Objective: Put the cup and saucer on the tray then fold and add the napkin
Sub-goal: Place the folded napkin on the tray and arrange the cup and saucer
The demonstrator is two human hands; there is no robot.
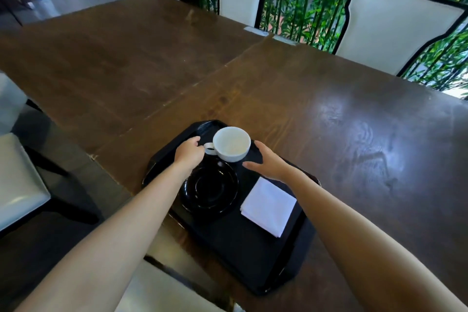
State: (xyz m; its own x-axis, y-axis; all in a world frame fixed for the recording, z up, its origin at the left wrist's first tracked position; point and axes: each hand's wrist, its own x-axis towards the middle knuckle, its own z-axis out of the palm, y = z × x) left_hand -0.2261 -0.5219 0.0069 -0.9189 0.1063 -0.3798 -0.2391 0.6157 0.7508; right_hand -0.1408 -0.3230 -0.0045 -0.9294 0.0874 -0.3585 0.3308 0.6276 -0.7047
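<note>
The left hand [189, 152] is holding the white cup [231, 144] by its handle, fingers pinched together on it, and the cup is hanging in the air above the far part of the black tray [253, 256]. The right hand [269, 162] is hovering just beside the cup with its fingers spread apart, gripping nothing. The black saucer [209, 189] is lying empty on the tray, nearer than the cup. The folded napkin [269, 206] is sitting on the tray just right of the saucer. Judging by this, the cup step is in hand. The next move calls for lowering the cup level onto the saucer's centre well and then loosening the pinch.
</note>
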